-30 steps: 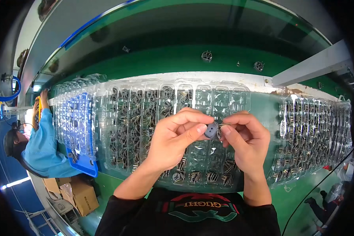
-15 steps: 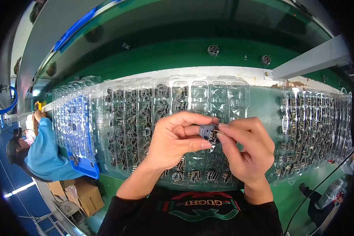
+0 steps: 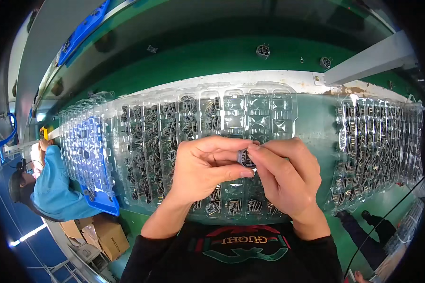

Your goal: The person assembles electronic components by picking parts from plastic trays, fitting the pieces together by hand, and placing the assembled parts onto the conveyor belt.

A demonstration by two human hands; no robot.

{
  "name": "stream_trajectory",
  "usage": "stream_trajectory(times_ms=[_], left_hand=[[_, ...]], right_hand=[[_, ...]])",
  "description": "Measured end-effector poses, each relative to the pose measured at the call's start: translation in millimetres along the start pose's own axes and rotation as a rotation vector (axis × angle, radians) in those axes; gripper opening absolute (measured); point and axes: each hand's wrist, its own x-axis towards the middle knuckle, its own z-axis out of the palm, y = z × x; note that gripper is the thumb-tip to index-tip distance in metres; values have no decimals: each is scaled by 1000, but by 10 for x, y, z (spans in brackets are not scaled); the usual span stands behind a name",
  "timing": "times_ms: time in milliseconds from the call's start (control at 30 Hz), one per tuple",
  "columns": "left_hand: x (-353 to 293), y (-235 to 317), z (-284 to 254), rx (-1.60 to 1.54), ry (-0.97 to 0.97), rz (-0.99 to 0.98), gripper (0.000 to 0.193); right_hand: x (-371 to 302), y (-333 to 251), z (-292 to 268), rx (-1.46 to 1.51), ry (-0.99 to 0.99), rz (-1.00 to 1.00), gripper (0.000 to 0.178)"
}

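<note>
A small round grey component (image 3: 244, 159) with a dark, detailed inner face is held up in front of my chest. My left hand (image 3: 198, 167) is closed on it, thumb below and fingers above. My right hand (image 3: 290, 177) is pinched at its right side, thumb and fingertips pressed against it and hiding part of it. Whether a thin pin is still between those fingertips cannot be seen. Beneath both hands lies a clear plastic compartment tray (image 3: 293, 111), its left columns filled with similar dark parts with wires or pins.
Another filled clear tray (image 3: 345, 101) stands to the right. Stacked trays and a blue bin (image 3: 101, 203) are at the left, beside a co-worker in a blue top (image 3: 59, 186). Loose round parts (image 3: 263, 51) lie on the green surface beyond a metal post (image 3: 370, 61). Cardboard boxes (image 3: 111, 240) stand lower left.
My right fingertips have closed in on the component, covering the thin metal pin seen earlier. The component has turned and shifted slightly left. At the lower right, another person's legs show more.
</note>
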Motion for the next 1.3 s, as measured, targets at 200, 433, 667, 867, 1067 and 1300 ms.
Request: stream_trajectory(times_ms=[200,433,667,867,1067,1300], left_hand=[[-10,119,25,133,77,9,33],[316,676,-213,802,177,349,22],[1494,904,-960,1280,326,308,29],[1763,780,-1168,1467,277,201,33],[1850,1016,-1633,1268,561,417,39],[1927,917,-1588,1499,279,351,47]], right_hand=[[26,37,-56,159,-72,113,28],[-13,298,-661,-71,-261,506,20],[-165,79,-434,-349,-523,278,17],[-250,-68,-715,-203,-690,309,10],[-338,-141,-730,-221,-795,288,9],[-446,-95,-687,29,-594,352,13]])
